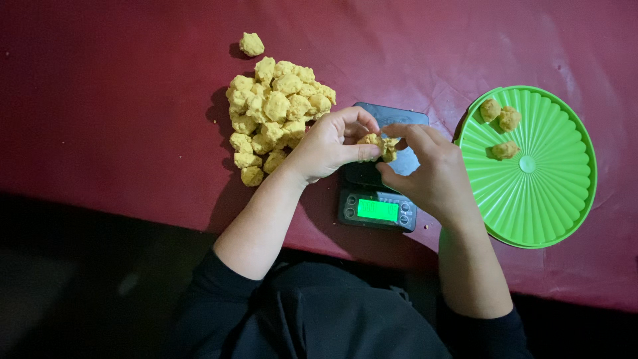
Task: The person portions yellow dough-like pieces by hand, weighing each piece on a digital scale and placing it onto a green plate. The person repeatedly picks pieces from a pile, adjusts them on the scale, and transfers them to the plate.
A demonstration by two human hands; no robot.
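Yellow dough on a dark red table

The dough (276,110) lumps are mustard yellow; the lid (551,199) is bright green with ribs fanning from its centre; the scale (380,193) is dark grey with a glowing green screen; the sleeves (219,292) are black.

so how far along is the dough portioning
Early on. Done: three small dough pieces sit on the green ribbed lid. In hand: the left hand and right hand pinch one piece over the digital scale. Left: the large pile of dough lumps on the maroon table.
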